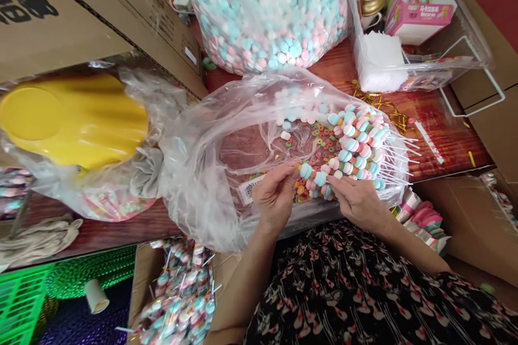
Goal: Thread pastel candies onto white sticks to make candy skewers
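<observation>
My left hand [275, 194] pinches the end of a candy skewer [319, 177], a thin stick strung with blue, pink and white candy discs. My right hand [358, 199] pinches the same skewer from the other side. Both hands hover over an open clear plastic bag [218, 145] on the red-brown table [441, 135]. Inside the bag lie small coloured ring candies [324, 143] and loose discs. A pile of finished skewers [362, 140] rests just beyond my right hand, their white sticks pointing right.
A big bag of pastel candies [271, 11] stands at the back. A yellow plastic tub [76, 118] in a bag lies left. A clear bin [416, 32] holds a pink box and jar. Below the table, a carton of skewers [182, 296] and a green crate [20, 302].
</observation>
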A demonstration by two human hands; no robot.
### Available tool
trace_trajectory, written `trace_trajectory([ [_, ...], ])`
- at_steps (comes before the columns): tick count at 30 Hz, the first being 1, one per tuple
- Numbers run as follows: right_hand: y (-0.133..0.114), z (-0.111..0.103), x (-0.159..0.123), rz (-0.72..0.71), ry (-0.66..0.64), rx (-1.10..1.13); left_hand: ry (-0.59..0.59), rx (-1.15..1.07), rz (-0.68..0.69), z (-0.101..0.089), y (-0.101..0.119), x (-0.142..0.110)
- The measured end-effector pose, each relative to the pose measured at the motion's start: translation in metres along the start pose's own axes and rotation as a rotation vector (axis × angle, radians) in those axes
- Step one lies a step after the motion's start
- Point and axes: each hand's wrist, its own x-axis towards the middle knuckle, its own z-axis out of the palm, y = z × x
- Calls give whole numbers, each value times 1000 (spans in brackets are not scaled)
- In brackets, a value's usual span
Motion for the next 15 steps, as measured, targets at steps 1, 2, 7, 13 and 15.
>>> trace_trajectory([
  [1,-1,2,0,2,7,65,3,-12,5,1,0,0],
  [2,-2,5,-1,7,15,137,1,-21,14,2,1,-1],
  [7,-6,12,2,45,72,412,39,-144,-30,8,8,-4],
  [13,-5,16,4,41,126,338,52,-443,-270,10,16,2],
  [15,-5,18,5,20,123,290,53,-477,-345,11,14,6],
])
